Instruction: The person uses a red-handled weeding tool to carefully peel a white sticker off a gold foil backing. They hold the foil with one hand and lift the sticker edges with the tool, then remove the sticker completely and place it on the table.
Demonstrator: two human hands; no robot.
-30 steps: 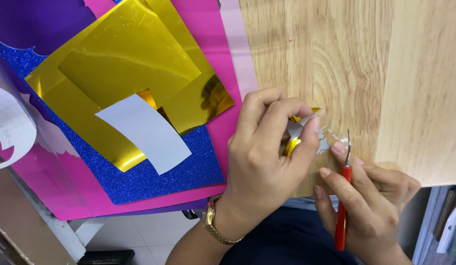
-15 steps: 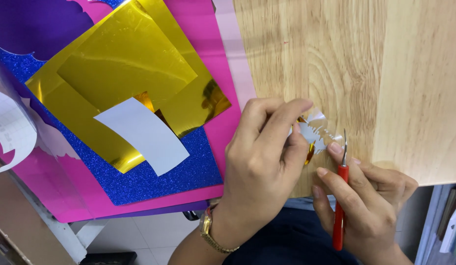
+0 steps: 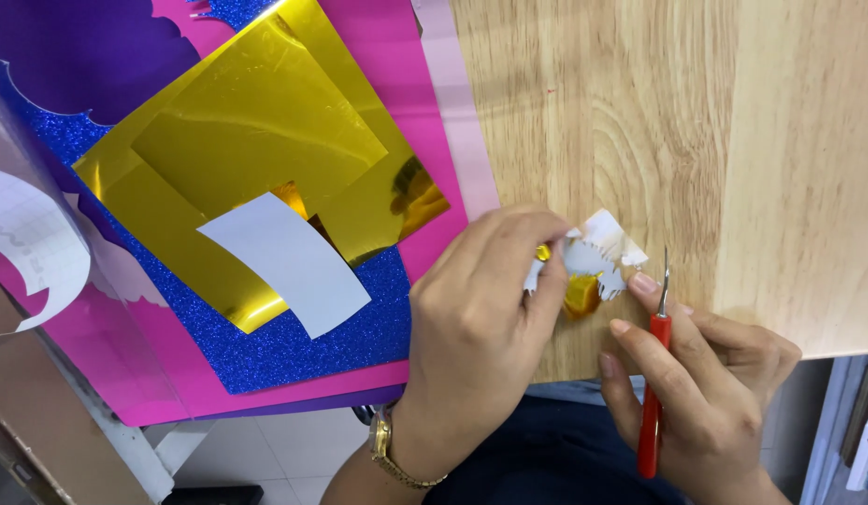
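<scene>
While my left hand (image 3: 480, 327) curls over the near edge of the wooden table (image 3: 639, 112), its thumb and fingertips are pinched closed on a small cut-out piece (image 3: 593, 257) of white backing with gold foil showing underneath. The piece is lifted just above the wood, between my two hands, and my own fingers cover its left part, so I cannot tell its full shape. My right hand (image 3: 710, 393) is closed around a red-handled weeding tool (image 3: 652, 393), held upright with its thin metal tip pointing away from me, just beside the piece's right edge; I cannot tell whether the tip touches it. A gold wristwatch (image 3: 389, 454) sits on my left wrist. To the left, well apart from the piece, lies a stack of craft sheets: gold foil sheets (image 3: 256, 131) on top, with a curled white strip (image 3: 289, 262) resting on them, a blue glitter sheet (image 3: 303, 341) below, then a pink sheet (image 3: 396, 65) that reaches close to my left hand. A purple sheet (image 3: 78, 56) fills the far left corner. A clear, curling film with white backing (image 3: 27, 243) stands at the left border. Below the table edge, dark clothing (image 3: 546, 454) covers my lap.
</scene>
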